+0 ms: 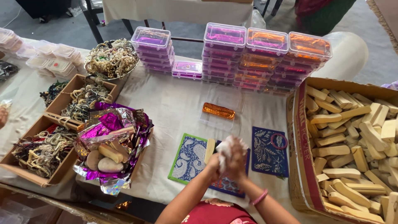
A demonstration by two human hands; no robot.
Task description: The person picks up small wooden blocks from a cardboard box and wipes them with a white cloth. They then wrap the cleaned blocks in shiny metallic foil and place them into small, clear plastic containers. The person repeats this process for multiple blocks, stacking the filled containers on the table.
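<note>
Both the left hand [216, 162] and the right hand [237, 159] are closed around a white cloth [226, 148] above the blue patterned cards [188, 157] on the worktop [174, 103]; rub evenly, keeping the wad clear of the wooden piece [209, 150] just beside.

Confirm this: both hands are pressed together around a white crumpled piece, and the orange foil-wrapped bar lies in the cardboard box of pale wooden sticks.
Not quite. In the head view the orange foil-wrapped bar lies in an open clear plastic case on the table, not in the cardboard box of pale wooden sticks. The hands part is right.
</note>
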